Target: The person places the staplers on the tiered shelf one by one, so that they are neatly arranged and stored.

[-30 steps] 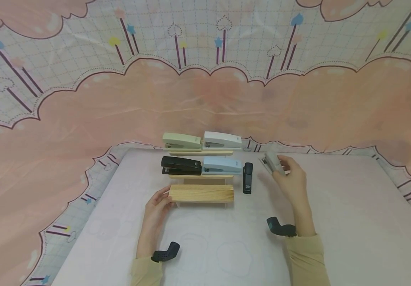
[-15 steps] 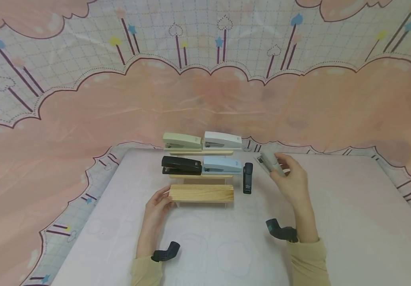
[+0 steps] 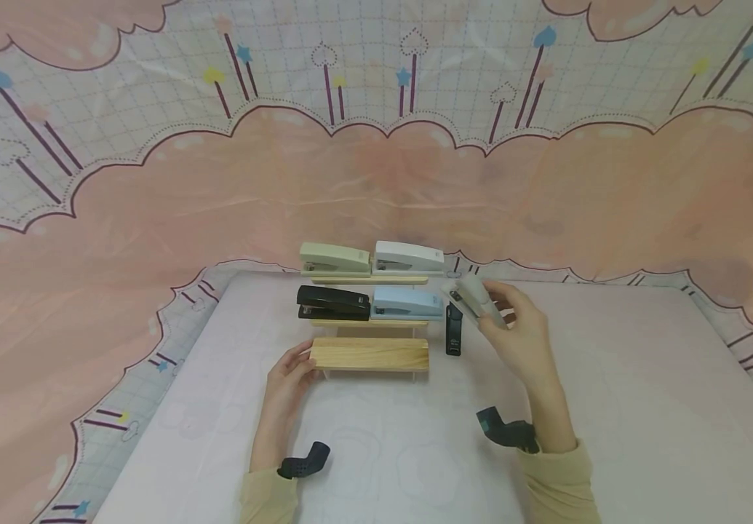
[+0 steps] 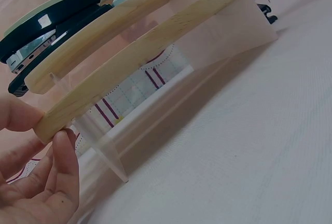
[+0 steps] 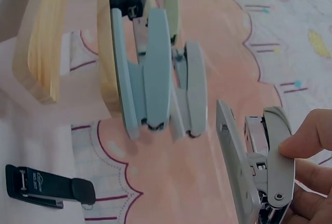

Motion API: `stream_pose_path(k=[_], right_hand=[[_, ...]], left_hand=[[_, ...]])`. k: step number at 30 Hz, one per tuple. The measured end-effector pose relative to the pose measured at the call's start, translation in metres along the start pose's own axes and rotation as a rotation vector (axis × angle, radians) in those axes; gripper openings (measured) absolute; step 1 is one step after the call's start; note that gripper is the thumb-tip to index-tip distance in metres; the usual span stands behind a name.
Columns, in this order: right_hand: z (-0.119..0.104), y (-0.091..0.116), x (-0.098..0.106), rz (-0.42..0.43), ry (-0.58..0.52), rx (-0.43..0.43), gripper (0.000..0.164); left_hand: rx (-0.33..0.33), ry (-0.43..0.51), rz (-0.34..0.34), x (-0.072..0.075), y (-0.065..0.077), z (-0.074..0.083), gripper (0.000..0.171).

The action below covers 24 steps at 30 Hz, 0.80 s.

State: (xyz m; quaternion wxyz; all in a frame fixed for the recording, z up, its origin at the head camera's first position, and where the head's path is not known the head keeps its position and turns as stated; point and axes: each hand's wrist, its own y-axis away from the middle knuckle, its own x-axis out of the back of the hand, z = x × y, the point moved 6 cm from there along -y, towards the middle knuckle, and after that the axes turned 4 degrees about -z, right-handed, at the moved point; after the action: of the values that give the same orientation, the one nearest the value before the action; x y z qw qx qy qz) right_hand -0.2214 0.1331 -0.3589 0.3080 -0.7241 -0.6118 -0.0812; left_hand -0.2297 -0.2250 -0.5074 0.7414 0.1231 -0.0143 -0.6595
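Observation:
My left hand [image 3: 289,382] pinches the left end of the front wooden shelf [image 3: 369,354] of a tiered stand; the left wrist view shows fingers both above and below the board [image 4: 140,53]. My right hand [image 3: 525,335] grips a grey stapler [image 3: 479,297] above the table, right of the stand. In the right wrist view this grey stapler [image 5: 280,156] is tilted, its base pointing away from the palm. Below it in the head view, a small black stapler [image 3: 454,336] lies on the table, its far end partly covered by the grey one.
On the middle shelf sit a black stapler [image 3: 333,303] and a light blue stapler [image 3: 407,303]. The top shelf bears a pale green stapler [image 3: 335,259] and a white stapler [image 3: 409,257]. Clear legs [image 4: 106,151] hold up the front board. A patterned cloth [image 3: 376,175] hangs behind the white table.
My right hand has moved left with the grey stapler, which now overlaps the small black stapler in the head view. My left hand stays at the front shelf.

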Motion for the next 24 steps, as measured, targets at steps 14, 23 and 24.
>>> stream_pose_path(k=[14, 23, 24], right_hand=[[-0.021, 0.005, -0.029, -0.068, -0.006, 0.11, 0.046], [-0.035, 0.007, -0.052, -0.108, 0.013, 0.223, 0.044], [-0.036, 0.007, -0.055, -0.12, 0.014, 0.22, 0.044]], left_hand=[[0.0, -0.017, 0.004, -0.003, 0.0, 0.002, 0.043], [-0.015, -0.025, 0.015, -0.006, -0.001, 0.002, 0.044], [-0.016, -0.021, 0.019, -0.006, -0.001, 0.002, 0.044]])
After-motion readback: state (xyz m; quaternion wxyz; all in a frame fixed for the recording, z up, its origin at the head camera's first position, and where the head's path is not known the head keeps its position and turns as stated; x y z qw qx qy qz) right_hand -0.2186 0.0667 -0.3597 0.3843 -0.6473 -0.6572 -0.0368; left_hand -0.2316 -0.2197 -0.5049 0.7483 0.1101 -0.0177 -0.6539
